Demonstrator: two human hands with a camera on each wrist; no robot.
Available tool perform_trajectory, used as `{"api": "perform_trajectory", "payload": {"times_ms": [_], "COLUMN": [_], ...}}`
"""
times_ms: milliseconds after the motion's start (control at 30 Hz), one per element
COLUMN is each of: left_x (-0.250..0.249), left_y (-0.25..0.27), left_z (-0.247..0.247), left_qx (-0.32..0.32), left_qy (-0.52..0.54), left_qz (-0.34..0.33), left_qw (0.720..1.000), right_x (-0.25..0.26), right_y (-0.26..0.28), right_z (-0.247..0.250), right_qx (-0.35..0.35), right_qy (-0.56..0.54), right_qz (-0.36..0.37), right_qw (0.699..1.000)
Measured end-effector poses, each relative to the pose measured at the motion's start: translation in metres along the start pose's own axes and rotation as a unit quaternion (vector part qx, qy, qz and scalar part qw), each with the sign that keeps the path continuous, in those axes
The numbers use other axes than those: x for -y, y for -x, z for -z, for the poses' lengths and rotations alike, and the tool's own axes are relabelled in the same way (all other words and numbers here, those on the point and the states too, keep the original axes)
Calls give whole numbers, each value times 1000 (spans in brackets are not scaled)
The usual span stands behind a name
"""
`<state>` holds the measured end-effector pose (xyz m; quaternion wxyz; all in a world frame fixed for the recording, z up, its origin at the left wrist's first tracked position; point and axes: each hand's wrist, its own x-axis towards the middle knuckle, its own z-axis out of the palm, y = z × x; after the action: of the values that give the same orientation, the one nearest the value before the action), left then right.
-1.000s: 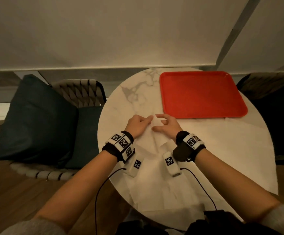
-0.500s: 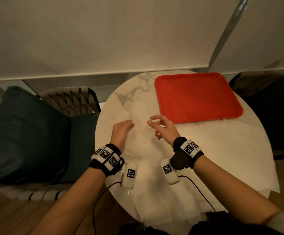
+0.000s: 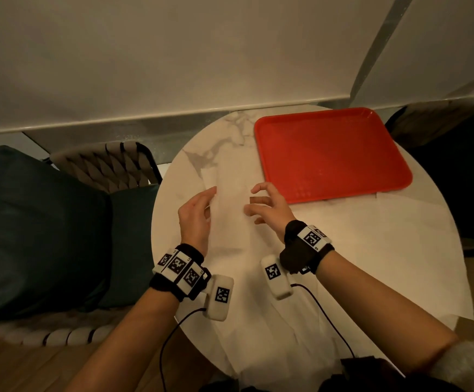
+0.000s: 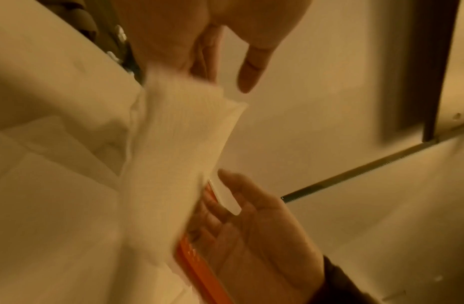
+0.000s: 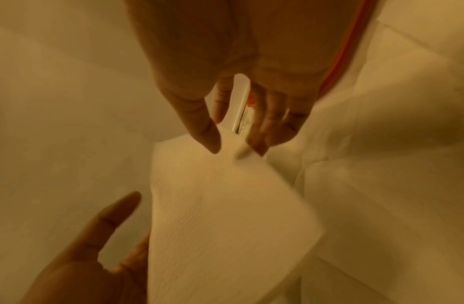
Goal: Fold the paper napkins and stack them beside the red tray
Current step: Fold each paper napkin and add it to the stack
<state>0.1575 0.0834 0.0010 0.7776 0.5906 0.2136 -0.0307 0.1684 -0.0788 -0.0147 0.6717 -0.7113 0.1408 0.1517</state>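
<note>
A round marble table (image 3: 190, 165) is standing in front of me against a pale wall (image 3: 173, 52), a woven chair (image 3: 103, 165) with a dark green cushion (image 3: 32, 222) is sitting to my left, and wood floor (image 3: 18, 363) is showing below.

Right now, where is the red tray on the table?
In the head view the red tray lies on the far right part of the round marble table, just beyond the right hand, with its near edge over a spread white napkin.
</note>
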Motion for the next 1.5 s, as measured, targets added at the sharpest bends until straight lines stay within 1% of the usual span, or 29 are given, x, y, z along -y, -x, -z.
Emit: {"api": "perform_trajectory", "payload": {"times_ms": [100,167,233,333,400,500,533,567,600,633,667,700,733,767,800,833,867,900,967,1067,1133,1200,1267,1333,1400,1433,1500], "left_x": [1,4,6,6,9,18,21,25,28,32,35,37,41,44,46,47,49,49,49,47,44,39,33,28,31,36,52], "left_y": [-8,-15,-22,-41,-62,-95,-106,-116,-126,-135,-141,-144,-146,-148,-149,-149,-149,-148,-149,-152,-151,-145,-130,-104,-71,-52,-16], "left_z": [3,6,9,14,14,11,10,10,10,10,10,11,12,13,13,13,12,11,7,1,-2,-3,-6,-8,-9,-9,-10], "left_qx": [-4,-3,4,67,89,64,56,53,61,80,103,121,132,139,144,145,142,133,108,103,112,119,110,110,160,197,258], "left_qy": [-15,-67,-110,-145,-191,-247,-273,-315,-371,-434,-503,-574,-641,-697,-738,-762,-773,-775,-769,-738,-722,-698,-667,-632,-600,-592,-591], "left_qz": [1,-1,-17,-66,-94,-89,-91,-99,-111,-118,-118,-111,-109,-116,-126,-135,-139,-140,-129,-97,-88,-85,-109,-156,-183,-179,-162], "left_qw": [1000,998,994,985,973,963,956,942,920,889,850,802,748,694,647,617,603,601,616,660,677,701,729,751,762,760,747], "right_x": [0,0,1,6,11,13,12,11,8,5,1,-3,-7,-11,-15,-17,-19,-21,-26,-34,-37,-39,-39,-39,-42,-44,-49], "right_y": [-4,-7,-13,-27,-39,-50,-50,-49,-47,-44,-41,-37,-33,-28,-23,-18,-12,-6,2,8,12,15,18,20,25,29,38], "right_z": [2,3,4,6,7,12,16,20,26,32,39,46,53,60,66,71,74,76,76,70,65,63,68,80,94,100,111], "right_qx": [14,24,26,29,27,9,0,-9,-15,-18,-18,-15,-14,-12,-11,-10,-8,-5,14,47,60,68,55,25,3,-3,-16], "right_qy": [23,33,45,64,79,137,156,174,189,200,206,212,219,227,235,243,253,264,294,344,365,382,396,416,462,491,533], "right_qz": [27,40,41,52,77,90,89,87,85,81,74,66,60,56,54,52,46,37,17,1,0,3,10,15,6,-4,-23], "right_qw": [999,998,998,996,994,986,984,981,978,976,976,975,974,972,970,969,966,964,956,938,929,922,917,909,887,871,846]}}
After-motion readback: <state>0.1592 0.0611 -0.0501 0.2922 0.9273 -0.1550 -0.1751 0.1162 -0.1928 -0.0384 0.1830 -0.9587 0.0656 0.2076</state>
